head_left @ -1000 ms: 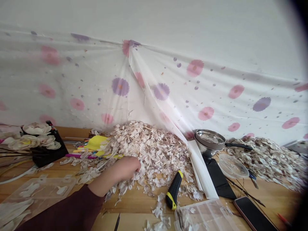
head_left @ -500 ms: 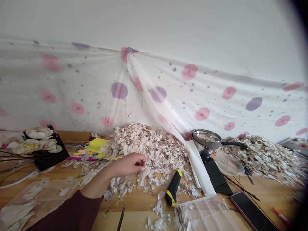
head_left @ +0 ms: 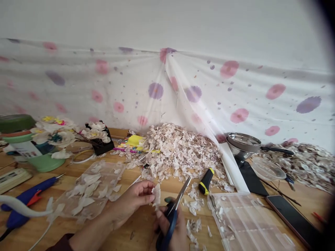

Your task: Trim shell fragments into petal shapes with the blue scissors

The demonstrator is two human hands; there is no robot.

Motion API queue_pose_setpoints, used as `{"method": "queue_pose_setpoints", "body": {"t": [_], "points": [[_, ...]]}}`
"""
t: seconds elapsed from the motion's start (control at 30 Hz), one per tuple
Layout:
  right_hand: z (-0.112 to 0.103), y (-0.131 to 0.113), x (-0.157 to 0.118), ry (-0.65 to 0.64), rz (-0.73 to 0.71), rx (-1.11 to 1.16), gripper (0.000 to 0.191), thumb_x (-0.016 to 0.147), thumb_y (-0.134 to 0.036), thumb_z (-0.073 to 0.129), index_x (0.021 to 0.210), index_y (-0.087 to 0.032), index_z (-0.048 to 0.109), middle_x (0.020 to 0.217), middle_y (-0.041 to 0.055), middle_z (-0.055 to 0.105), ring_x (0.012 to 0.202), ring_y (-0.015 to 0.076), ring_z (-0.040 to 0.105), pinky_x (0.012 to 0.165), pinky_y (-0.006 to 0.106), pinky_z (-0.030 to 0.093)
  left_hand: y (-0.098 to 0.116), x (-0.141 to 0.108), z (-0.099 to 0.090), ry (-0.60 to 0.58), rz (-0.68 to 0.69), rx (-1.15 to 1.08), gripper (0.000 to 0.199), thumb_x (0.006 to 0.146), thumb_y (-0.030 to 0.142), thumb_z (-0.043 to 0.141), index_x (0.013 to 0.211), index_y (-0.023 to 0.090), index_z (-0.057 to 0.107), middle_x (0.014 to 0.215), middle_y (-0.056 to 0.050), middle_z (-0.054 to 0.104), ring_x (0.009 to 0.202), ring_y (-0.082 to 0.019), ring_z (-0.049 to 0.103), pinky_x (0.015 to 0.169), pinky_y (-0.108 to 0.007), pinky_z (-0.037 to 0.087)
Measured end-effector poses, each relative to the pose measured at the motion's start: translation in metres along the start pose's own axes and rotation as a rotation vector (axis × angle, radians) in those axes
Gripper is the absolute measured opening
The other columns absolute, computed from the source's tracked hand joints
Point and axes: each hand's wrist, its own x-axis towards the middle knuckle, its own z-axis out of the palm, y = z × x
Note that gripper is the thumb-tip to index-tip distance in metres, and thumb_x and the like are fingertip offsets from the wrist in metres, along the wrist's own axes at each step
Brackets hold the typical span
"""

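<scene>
Pinched between the thumb and fingers of my left hand [head_left: 136, 196] is a thin, pale, petal-like flake [head_left: 156, 194], held upright above the wooden table. My right hand [head_left: 176, 223], just beside it, grips a pair of scissors [head_left: 171, 223] by dark blue handles. The metal blades point up and to the right, apart from the flake. Behind both hands rises a large heap of similar whitish flakes [head_left: 180, 150]. Loose flakes [head_left: 193, 205] are scattered to the right of the scissors.
A black-and-yellow handle [head_left: 206, 181] lies right of my hands, near a clear compartment box [head_left: 251, 219] and a phone [head_left: 293, 218]. On the left are a plastic tray [head_left: 115, 170] with flakes, a blue tool [head_left: 31, 193], a green container [head_left: 44, 162] and handmade flowers [head_left: 59, 134].
My view has swung left. My left hand has drawn back from the heap with a flake, and my right hand has come into view gripping scissors.
</scene>
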Motion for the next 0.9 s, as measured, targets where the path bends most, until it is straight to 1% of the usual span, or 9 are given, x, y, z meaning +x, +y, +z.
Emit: {"method": "queue_pose_setpoints", "body": {"t": [0.1,0.17,0.23,0.37,0.43,0.5,0.6,0.73,0.9], "points": [[0.003,-0.005,0.002,0.064,0.041,0.023,0.051,0.070,-0.043,0.081,0.101,-0.021,0.046,0.074,-0.0025,0.065,0.050,0.0107,0.059,0.050,0.022,0.043,-0.019,-0.013,-0.007,0.027,0.096,0.159,0.033,0.068,0.033,0.070,0.097,0.017,0.063,0.093,-0.006,0.069,0.089,-0.021,0.063,0.082,-0.033,0.049],[0.005,-0.008,0.001,0.063,0.057,0.017,0.053,0.069,-0.042,0.081,0.102,-0.022,0.045,0.076,-0.0015,0.066,0.052,0.0116,0.060,0.050,0.023,0.044,-0.025,-0.016,-0.010,0.076,0.218,0.339,0.024,0.072,0.026,0.067,0.095,0.019,0.066,0.090,-0.005,0.070,0.085,-0.020,0.064,0.079,-0.032,0.051],[0.006,-0.010,0.000,0.060,0.057,0.011,0.053,0.068,-0.042,0.081,0.101,-0.022,0.045,0.075,-0.0017,0.066,0.053,0.0124,0.060,0.051,0.023,0.043,-0.027,-0.017,-0.012,0.105,0.428,0.507,0.019,0.078,0.018,0.062,0.096,0.022,0.068,0.087,-0.003,0.072,0.081,-0.018,0.065,0.078,-0.030,0.052],[0.006,-0.010,-0.002,0.054,0.049,0.023,0.051,0.069,-0.039,0.080,0.101,-0.023,0.044,0.069,-0.0028,0.066,0.053,0.0136,0.059,0.051,0.023,0.042,-0.025,-0.023,-0.011,0.122,0.942,0.703,0.029,0.084,0.006,0.053,0.100,0.026,0.066,0.080,0.000,0.072,0.077,-0.014,0.067,0.073,-0.024,0.054],[0.006,-0.010,-0.002,0.039,0.059,0.033,0.053,0.068,-0.037,0.081,0.102,-0.023,0.043,0.073,-0.0017,0.068,0.054,0.0137,0.059,0.052,0.024,0.043,-0.025,-0.027,-0.010,0.175,1.079,0.764,0.031,0.084,0.004,0.053,0.103,0.026,0.064,0.082,-0.002,0.073,0.077,-0.014,0.068,0.071,-0.023,0.055],[0.005,-0.010,-0.002,0.023,0.075,0.026,0.055,0.066,-0.033,0.082,0.104,-0.023,0.043,0.076,-0.0017,0.068,0.056,0.0133,0.059,0.055,0.025,0.044,-0.026,-0.029,-0.010,0.203,1.134,0.808,0.034,0.084,0.002,0.053,0.105,0.026,0.063,0.084,-0.002,0.074,0.077,-0.014,0.068,0.071,-0.023,0.055],[0.004,-0.011,-0.002,0.015,0.078,-0.016,0.056,0.064,-0.029,0.083,0.103,-0.022,0.044,0.072,-0.0041,0.066,0.056,0.0121,0.058,0.056,0.024,0.043,-0.027,-0.031,-0.010,0.217,1.157,0.848,0.038,0.083,0.001,0.053,0.109,0.028,0.060,0.085,-0.001,0.075,0.078,-0.014,0.069,0.073,-0.024,0.055],[0.002,-0.007,-0.002,-0.007,0.061,-0.031,0.052,0.063,-0.026,0.082,0.102,-0.023,0.047,0.069,-0.0063,0.064,0.055,0.0114,0.057,0.056,0.023,0.043,-0.026,-0.030,-0.010,0.262,1.093,0.880,0.035,0.085,0.004,0.050,0.108,0.028,0.061,0.085,-0.001,0.075,0.077,-0.015,0.070,0.072,-0.024,0.056],[0.002,-0.004,-0.003,-0.041,0.056,0.009,0.053,0.061,-0.028,0.084,0.102,-0.024,0.050,0.075,-0.0015,0.070,0.061,0.0160,0.063,0.058,0.026,0.045,-0.025,-0.028,-0.010,0.280,1.044,0.895,0.035,0.085,0.005,0.049,0.109,0.028,0.061,0.077,0.000,0.075,0.073,-0.016,0.071,0.071,-0.025,0.057]]}}
